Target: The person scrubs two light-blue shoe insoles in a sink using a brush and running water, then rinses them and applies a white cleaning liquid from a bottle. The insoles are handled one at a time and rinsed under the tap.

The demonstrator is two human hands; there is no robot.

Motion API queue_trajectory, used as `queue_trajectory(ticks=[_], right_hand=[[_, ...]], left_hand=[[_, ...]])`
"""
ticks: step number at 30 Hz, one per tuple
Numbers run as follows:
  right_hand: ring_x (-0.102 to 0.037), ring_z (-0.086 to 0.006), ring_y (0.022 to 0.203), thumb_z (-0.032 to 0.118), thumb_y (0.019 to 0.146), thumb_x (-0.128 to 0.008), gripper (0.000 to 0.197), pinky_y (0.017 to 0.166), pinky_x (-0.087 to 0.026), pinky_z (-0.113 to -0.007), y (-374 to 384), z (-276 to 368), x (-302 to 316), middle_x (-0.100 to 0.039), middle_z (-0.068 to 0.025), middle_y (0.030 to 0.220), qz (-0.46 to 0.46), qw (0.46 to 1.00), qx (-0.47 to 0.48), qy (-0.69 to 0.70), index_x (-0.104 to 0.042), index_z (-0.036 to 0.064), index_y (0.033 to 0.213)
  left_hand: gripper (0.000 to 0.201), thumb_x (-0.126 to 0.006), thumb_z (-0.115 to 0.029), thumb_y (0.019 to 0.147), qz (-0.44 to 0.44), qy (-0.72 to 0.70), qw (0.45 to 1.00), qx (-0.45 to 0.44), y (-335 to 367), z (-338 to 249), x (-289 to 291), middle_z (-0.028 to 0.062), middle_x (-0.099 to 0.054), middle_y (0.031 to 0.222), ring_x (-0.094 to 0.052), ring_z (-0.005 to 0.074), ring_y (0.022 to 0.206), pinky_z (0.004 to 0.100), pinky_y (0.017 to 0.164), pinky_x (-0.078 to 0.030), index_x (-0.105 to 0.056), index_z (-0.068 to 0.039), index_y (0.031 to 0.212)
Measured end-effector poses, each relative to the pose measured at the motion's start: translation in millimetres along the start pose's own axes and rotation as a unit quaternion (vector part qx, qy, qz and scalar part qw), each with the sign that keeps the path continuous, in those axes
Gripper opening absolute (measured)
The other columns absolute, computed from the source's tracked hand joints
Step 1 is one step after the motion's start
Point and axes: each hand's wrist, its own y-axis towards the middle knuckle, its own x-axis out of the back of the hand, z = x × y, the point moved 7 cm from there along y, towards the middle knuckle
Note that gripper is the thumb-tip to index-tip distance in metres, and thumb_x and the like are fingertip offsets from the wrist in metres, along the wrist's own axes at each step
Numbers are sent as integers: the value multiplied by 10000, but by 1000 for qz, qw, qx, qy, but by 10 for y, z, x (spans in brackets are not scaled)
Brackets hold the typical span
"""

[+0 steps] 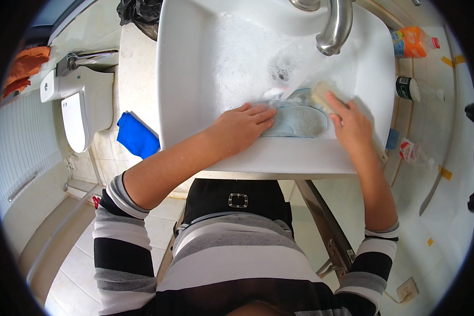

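Observation:
A pale blue insole lies wet in the white sink, near the front rim. My left hand rests flat on its left end, fingers stretched out. At its right end my right hand grips a beige scrub brush, index finger laid along the back. The brush's bristles cannot be made out. Just behind the insole is another pale blue edge, partly hidden; I cannot tell what it belongs to. Water runs from the metal faucet beside the brush, and suds cover part of the basin.
Along the sink's right side stand an orange-labelled bottle, a black-and-white container and a clear bottle. A blue cloth lies left of the sink, a black plastic bag at its far left corner. A toilet stands further left.

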Motion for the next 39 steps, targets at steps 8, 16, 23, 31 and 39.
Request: queue_trajectory(ticks=[8, 16, 23, 31, 39], right_hand=[[-564, -271, 957, 185, 785, -685, 464, 815, -458, -378, 75, 248, 120, -575, -91, 1058, -186, 961, 198, -45, -580, 173, 1237], [-578, -281, 925, 168, 724, -727, 295, 811, -474, -381, 663, 706, -213, -606, -81, 961, -122, 967, 168, 146, -671, 76, 999], [-588, -323, 874, 151, 721, -718, 313, 750, -483, -421, 779, 736, -313, -603, -89, 934, -151, 966, 165, 131, -617, 109, 1014], [-582, -304, 843, 86, 690, -696, 268, 727, -478, -422, 857, 790, -378, -603, -71, 898, -108, 976, 152, 115, -573, 98, 928], [-573, -302, 852, 52, 664, -701, 276, 719, -477, -422, 810, 864, -310, -604, -79, 858, -133, 961, 203, 128, -555, 85, 896]], left_hand=[[423, -465, -87, 878, -7, -15, 1000, 7, 24, 17, -3, 38, -358, 1466, -339, 190, 1353, 375, 1112, -313, -494, -68, 1300], [428, -480, -98, 866, -10, 11, 1000, 0, 24, 1, -13, 31, -379, 1450, -352, 178, 1338, 374, 1115, -305, -501, -68, 1292], [417, -466, -98, 878, -7, 6, 1000, 11, 25, 4, -15, 31, -369, 1456, -336, 177, 1352, 377, 1121, -297, -501, -78, 1294], [407, -457, -108, 891, 5, 17, 1000, 13, 38, 0, -15, 28, -363, 1460, -339, 178, 1349, 376, 1124, -294, -500, -87, 1294], [417, -466, -110, 884, 12, 17, 1000, 12, 49, -1, -23, 31, -360, 1463, -337, 177, 1350, 370, 1127, -289, -494, -84, 1299]])
